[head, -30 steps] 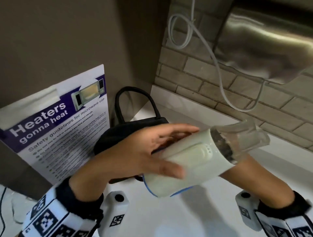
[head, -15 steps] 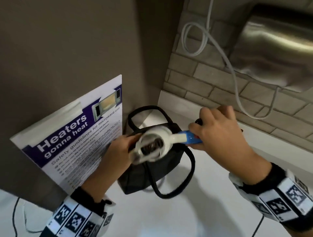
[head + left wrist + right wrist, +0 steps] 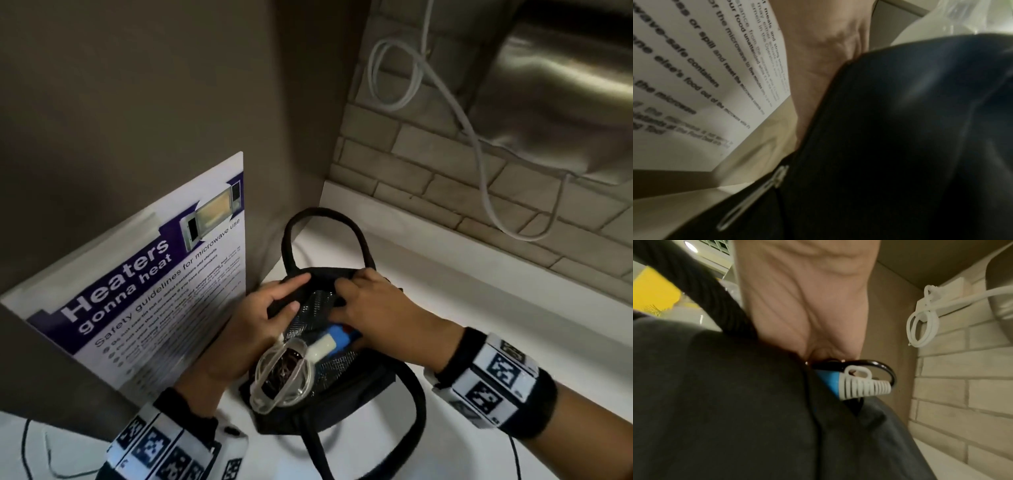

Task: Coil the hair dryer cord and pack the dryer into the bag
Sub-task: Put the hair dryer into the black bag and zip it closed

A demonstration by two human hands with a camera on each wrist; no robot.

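A black bag (image 3: pixel 308 416) stands open on the white counter, its silver lining showing. The white hair dryer (image 3: pixel 322 346) with a blue handle lies inside it, and its wide end sticks out over the near left corner. The white cord (image 3: pixel 265 368) is looped around that end. My left hand (image 3: pixel 298 291) pinches the bag's left rim, thumb inside. My right hand (image 3: pixel 337 298) curls its fingers over the far rim. In the right wrist view the blue handle end (image 3: pixel 859 387) pokes out of the bag (image 3: pixel 735 402). The left wrist view shows the bag (image 3: pixel 900 129) and its zipper pull (image 3: pixel 756 194).
A microwave safety poster (image 3: pixel 154 291) leans on the wall just left of the bag. A brick wall carries a looped white cable (image 3: pixel 479 137) and a steel appliance (image 3: pixel 565 85) at the upper right. The white counter (image 3: pixel 479 308) extends to the right.
The dryer went from being held above the bag down into it. My right hand let go of the blue handle, and both hands now hold the bag's rim.
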